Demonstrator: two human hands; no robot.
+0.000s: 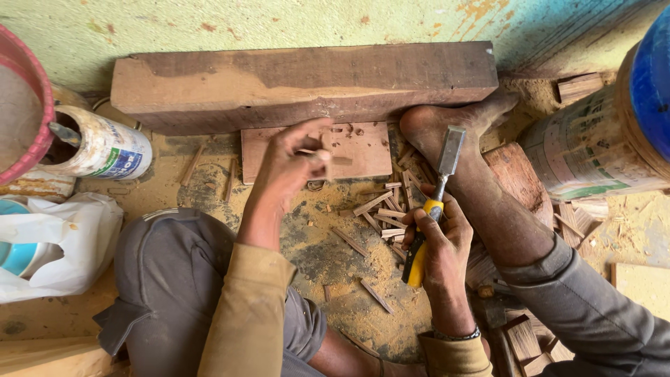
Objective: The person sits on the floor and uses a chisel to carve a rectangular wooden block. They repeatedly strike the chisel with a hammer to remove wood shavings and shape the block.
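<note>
Chisel [434, 202] in right hand [441, 241], blade near foot [447, 129].

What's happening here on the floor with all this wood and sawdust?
A person sits on the sawdust-covered floor. The right hand grips a yellow-and-black-handled chisel with a flat steel blade, blade pointing up near the bare foot. The left hand pinches a small thin wooden sliver over a flat square wooden board, which lies against a thick dark timber beam. Short split wooden sticks lie scattered between the hands.
</note>
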